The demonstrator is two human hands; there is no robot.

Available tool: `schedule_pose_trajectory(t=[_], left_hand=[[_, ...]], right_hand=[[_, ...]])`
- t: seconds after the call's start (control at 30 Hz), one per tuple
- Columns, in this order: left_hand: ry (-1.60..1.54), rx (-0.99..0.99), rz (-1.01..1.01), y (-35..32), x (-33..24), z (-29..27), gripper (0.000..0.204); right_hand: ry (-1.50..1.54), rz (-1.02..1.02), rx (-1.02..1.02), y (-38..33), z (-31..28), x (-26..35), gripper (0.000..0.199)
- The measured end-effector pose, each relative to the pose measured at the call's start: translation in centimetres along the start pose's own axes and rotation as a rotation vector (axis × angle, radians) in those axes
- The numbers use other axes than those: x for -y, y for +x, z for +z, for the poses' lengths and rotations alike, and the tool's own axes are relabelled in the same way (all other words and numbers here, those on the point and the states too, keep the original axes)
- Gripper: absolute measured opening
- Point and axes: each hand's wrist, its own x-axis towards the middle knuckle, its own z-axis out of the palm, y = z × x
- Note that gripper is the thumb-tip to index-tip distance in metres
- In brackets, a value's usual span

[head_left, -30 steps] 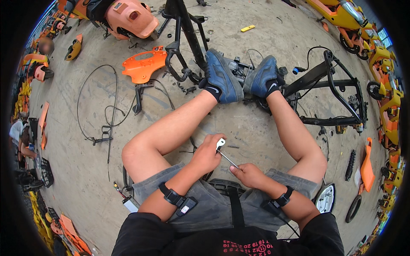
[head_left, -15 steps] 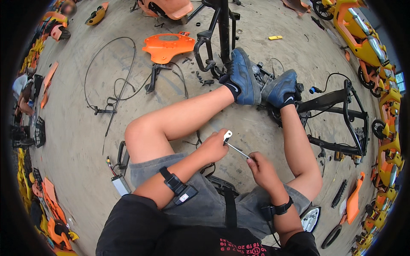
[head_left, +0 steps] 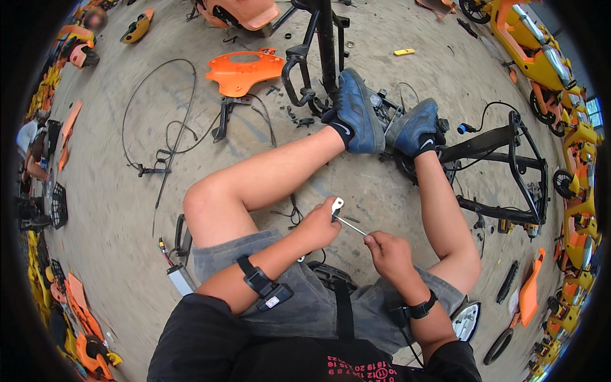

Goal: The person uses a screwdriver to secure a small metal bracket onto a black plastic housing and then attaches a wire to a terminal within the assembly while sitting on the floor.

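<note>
My left hand (head_left: 320, 228) is closed round a small part, and a pale metal tab with a hole (head_left: 338, 203) sticks up past the fingers. Most of that part lies hidden in the fist. From the right, my right hand (head_left: 389, 254) grips a screwdriver (head_left: 352, 226), whose handle is covered by the palm. Its thin steel shaft slants up to the left, and the tip meets the dark lower side of the tab by my left fingers. Both hands are in the air between my bent legs.
My blue shoes (head_left: 360, 114) rest at a black metal frame (head_left: 326, 51). Another black frame (head_left: 513, 167) lies to the right, near a yellow power drill (head_left: 528, 228). An orange panel (head_left: 245, 73) and a looped cable (head_left: 184, 105) lie at the far left. Yellow scooters (head_left: 576, 165) line the right.
The whole view has shifted slightly. My right hand is turned a little around the screwdriver, while its tip stays against the part in my left hand.
</note>
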Motion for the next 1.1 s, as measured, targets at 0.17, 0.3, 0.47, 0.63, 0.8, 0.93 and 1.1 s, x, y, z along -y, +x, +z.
schedule_pose_trajectory(t=[0.17,0.3,0.47,0.63,0.8,0.93,1.1], left_hand=[[0.031,-0.002,-0.004,-0.6,-1.0,-0.8,0.045],[0.045,-0.02,0.031,-0.6,-1.0,-0.8,0.046],[0.053,-0.037,0.059,-0.7,-1.3,-0.9,0.048],[0.064,-0.03,0.035,-0.5,-1.8,-1.6,0.048],[0.104,0.012,-0.007,-0.7,-1.8,-1.3,0.047],[0.093,0.037,-0.007,-1.0,-2.2,-1.1,0.047],[0.083,0.034,0.001,-0.8,-1.6,-0.3,0.047]], right_hand=[[0.155,0.114,0.075,0.0,0.0,0.2,0.027],[0.229,0.154,0.104,0.0,0.2,-0.1,0.029],[0.265,0.202,0.123,-0.1,0.6,-0.1,0.031],[0.127,0.029,0.07,1.1,1.0,-1.5,0.024],[-0.057,-0.123,0.036,1.6,1.2,-1.7,0.015],[-0.1,-0.187,-0.008,1.3,2.0,-1.9,0.013],[-0.107,-0.142,0.028,1.5,2.0,-1.2,0.022]])
